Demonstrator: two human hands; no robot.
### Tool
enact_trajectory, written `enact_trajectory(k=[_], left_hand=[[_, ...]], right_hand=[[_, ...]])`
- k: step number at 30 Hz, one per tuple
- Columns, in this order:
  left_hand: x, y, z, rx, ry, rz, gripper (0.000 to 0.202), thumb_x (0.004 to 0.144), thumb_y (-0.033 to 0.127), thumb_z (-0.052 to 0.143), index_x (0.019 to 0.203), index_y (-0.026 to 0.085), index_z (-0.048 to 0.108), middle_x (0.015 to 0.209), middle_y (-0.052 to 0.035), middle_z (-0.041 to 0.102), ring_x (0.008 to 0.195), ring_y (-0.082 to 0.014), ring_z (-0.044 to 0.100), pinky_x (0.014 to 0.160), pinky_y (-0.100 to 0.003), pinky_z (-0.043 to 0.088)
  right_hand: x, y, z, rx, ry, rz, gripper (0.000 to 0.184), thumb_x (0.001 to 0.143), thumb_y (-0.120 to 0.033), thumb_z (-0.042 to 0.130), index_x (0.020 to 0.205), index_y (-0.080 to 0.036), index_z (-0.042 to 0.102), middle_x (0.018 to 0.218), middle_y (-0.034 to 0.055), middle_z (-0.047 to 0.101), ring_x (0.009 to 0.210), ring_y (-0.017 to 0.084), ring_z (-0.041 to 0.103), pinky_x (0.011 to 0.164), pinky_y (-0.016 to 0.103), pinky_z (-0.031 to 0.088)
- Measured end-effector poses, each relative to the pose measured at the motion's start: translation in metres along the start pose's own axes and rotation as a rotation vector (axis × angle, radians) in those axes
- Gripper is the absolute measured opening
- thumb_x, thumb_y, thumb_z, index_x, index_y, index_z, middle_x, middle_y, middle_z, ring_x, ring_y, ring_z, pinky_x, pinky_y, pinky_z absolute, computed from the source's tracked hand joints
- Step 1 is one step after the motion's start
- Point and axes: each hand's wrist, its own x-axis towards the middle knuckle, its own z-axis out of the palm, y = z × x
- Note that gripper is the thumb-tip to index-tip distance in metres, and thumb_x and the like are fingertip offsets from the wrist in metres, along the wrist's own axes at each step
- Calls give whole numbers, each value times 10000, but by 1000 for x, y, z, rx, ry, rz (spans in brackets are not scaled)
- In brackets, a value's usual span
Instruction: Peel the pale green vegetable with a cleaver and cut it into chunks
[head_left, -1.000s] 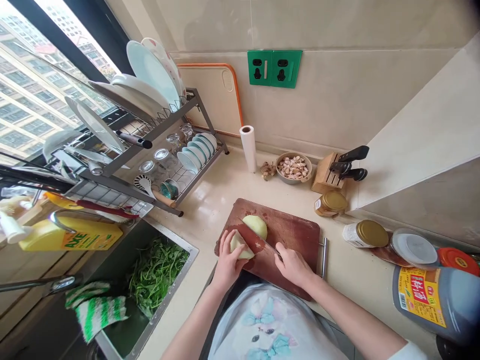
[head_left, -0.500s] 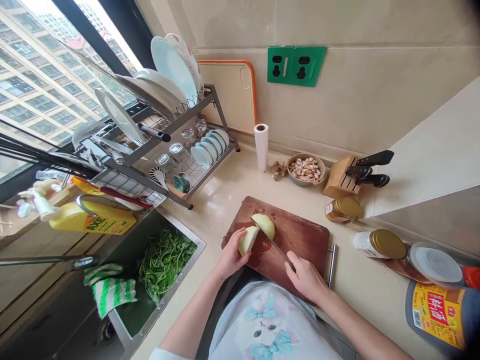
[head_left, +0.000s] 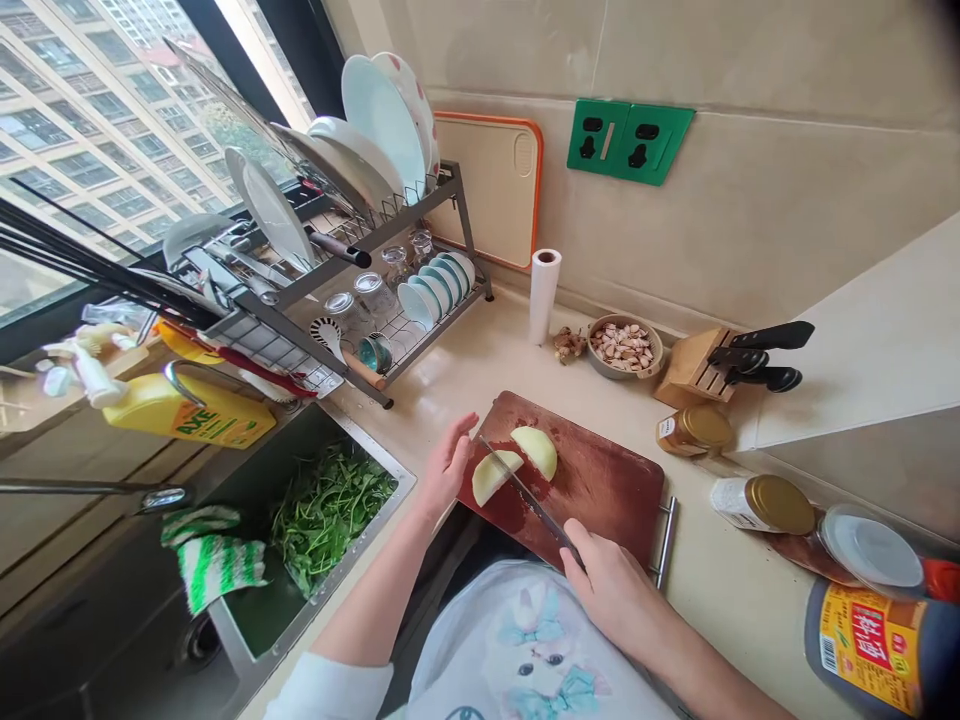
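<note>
Two pale green, rounded vegetable pieces lie on a reddish-brown cutting board; I cannot tell their exact kind. The far piece rests apart from the near piece. My right hand is closed around the handle of a kitchen knife. Its blade crosses over the near piece; I cannot tell whether it is touching it. At the board's left edge, my left hand is open, fingers stretched out, holding nothing, just beside the near piece.
To the left, a sink holds leafy greens. A dish rack with plates and glasses stands behind it. Along the wall are a white roll, a bowl of garlic cloves, a knife block and jars.
My left hand has let go of the near piece and opened, moving up and left. The near piece now lies flatter, and the knife has shifted from between the pieces to over it.
</note>
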Motion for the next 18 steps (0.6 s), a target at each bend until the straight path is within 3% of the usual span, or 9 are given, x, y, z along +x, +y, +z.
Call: enact_trajectory(k=[6,12,18], left_hand=[[21,12,11,30,-77,88,423,906,462,375,1232,214,480,1243,-90,562,1192,-216,485,1033,-397,335],[26,4,20,-57,-97,45,387,910,434,372,1207,219,495,1192,-72,595,1154,-203,517,1025,-380,359],[34,-2,19,-161,-106,-56,400,907,442,373,1218,217,485,1147,-70,618,1126,-194,534,1008,-369,381]], right_hand=[[3,-16,-1,-141,-15,28,141,905,-184,295,841,-219,414,734,31,632,652,176,609,525,266,251],[4,-29,-1,-222,-37,82,140,902,-185,307,876,-214,441,717,50,639,622,190,620,492,286,209],[14,-44,-15,-209,-76,144,94,883,-189,365,836,-221,440,678,44,636,598,189,620,478,278,218]])
